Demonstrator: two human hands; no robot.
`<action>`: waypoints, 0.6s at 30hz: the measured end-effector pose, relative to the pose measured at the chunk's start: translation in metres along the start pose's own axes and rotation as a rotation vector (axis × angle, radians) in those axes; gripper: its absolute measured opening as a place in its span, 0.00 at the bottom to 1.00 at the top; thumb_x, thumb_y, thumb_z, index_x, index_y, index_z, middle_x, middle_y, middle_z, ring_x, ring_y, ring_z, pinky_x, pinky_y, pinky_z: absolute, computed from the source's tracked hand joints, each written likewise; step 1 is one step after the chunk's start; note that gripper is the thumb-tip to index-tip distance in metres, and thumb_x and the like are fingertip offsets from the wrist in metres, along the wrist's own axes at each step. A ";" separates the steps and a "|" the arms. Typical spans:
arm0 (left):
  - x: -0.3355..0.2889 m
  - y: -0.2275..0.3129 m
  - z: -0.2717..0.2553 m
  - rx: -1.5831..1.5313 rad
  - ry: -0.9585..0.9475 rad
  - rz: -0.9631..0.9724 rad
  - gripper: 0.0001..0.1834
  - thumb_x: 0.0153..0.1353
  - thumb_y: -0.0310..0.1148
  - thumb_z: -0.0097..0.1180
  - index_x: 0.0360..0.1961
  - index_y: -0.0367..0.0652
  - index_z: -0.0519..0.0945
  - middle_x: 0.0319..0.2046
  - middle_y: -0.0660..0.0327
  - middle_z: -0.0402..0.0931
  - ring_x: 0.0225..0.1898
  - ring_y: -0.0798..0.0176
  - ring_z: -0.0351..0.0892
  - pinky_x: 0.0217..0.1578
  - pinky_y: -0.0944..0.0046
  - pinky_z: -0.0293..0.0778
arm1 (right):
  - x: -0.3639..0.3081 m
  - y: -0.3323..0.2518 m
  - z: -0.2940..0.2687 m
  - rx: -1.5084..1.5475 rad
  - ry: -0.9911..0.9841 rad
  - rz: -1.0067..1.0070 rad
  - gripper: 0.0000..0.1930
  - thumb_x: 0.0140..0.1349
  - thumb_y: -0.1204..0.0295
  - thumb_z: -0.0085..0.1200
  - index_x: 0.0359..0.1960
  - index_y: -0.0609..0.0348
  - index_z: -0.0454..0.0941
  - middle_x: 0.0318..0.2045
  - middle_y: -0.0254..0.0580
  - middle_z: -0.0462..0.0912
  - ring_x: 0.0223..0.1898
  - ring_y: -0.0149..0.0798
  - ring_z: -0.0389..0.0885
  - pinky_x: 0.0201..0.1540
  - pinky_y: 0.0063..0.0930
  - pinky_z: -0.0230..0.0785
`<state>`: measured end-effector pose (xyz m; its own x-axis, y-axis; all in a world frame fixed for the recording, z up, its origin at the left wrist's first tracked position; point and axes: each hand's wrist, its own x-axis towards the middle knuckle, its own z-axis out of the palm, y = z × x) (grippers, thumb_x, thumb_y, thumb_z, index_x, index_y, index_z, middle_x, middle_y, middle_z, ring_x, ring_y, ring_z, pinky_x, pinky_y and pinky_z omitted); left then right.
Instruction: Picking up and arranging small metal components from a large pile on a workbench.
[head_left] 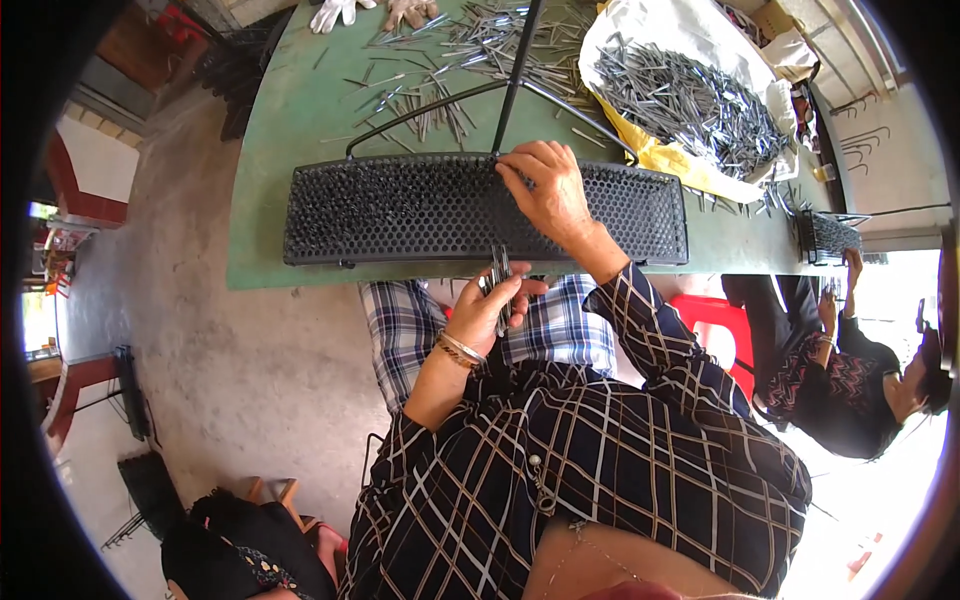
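From above, a person in a dark plaid shirt sits at a green worktop (255, 215). The left hand (485, 308), palm up above the lap, has its grip closed around a bundle of thin metal rods (499, 262), whose upper ends rise in front of the near edge of a long black perforated rack (640, 215). This rack lies along the worktop's near edge, its left part densely filled. The right hand (548, 195) is bent over the rack, fingertips at its far rim; whether that grip pinches anything cannot be told. Beyond, loose rods (490, 35) lie scattered beside a white-and-yellow sack (655, 158) heaped with more. At right, a co-worker (850, 385) reaches to a smaller-looking black rack (828, 238).
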<state>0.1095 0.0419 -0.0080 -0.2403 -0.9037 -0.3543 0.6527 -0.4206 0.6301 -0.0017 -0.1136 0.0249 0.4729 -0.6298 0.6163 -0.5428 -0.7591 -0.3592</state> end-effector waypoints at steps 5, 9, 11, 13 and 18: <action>0.003 0.000 -0.002 -0.045 0.002 -0.014 0.12 0.64 0.29 0.46 0.46 0.34 0.73 0.36 0.49 0.78 0.27 0.72 0.72 0.24 0.73 0.70 | -0.004 0.003 0.003 -0.036 -0.058 0.040 0.05 0.51 0.71 0.59 0.30 0.56 0.80 0.31 0.35 0.78 0.33 0.39 0.74 0.37 0.32 0.62; 0.001 -0.002 -0.003 -0.046 -0.009 -0.001 0.12 0.63 0.28 0.47 0.45 0.34 0.74 0.36 0.49 0.78 0.26 0.73 0.71 0.22 0.75 0.68 | -0.004 0.001 -0.001 -0.069 -0.132 0.003 0.06 0.51 0.70 0.59 0.30 0.56 0.81 0.31 0.36 0.79 0.34 0.40 0.74 0.39 0.33 0.63; -0.001 0.004 0.002 -0.024 0.010 -0.010 0.11 0.63 0.28 0.47 0.44 0.35 0.74 0.36 0.50 0.78 0.26 0.75 0.70 0.20 0.76 0.65 | -0.004 -0.001 -0.002 -0.038 -0.091 0.017 0.06 0.51 0.70 0.59 0.30 0.57 0.81 0.31 0.37 0.79 0.34 0.41 0.75 0.40 0.34 0.64; -0.001 0.004 0.002 -0.008 0.012 0.007 0.11 0.63 0.27 0.47 0.44 0.34 0.74 0.36 0.50 0.78 0.26 0.75 0.70 0.19 0.77 0.64 | -0.004 -0.002 -0.006 -0.006 -0.052 0.029 0.06 0.52 0.70 0.59 0.30 0.57 0.82 0.31 0.39 0.79 0.35 0.43 0.76 0.42 0.35 0.65; 0.001 0.011 0.008 -0.004 -0.009 0.038 0.10 0.62 0.29 0.49 0.43 0.36 0.75 0.34 0.53 0.79 0.25 0.75 0.68 0.19 0.76 0.64 | -0.022 -0.024 -0.038 0.588 -0.383 0.464 0.11 0.54 0.67 0.60 0.31 0.65 0.81 0.24 0.42 0.81 0.24 0.32 0.77 0.27 0.25 0.69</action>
<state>0.1110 0.0360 0.0047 -0.2219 -0.9196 -0.3242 0.6645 -0.3859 0.6400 -0.0259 -0.0752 0.0468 0.5510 -0.8313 0.0734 -0.3408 -0.3045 -0.8895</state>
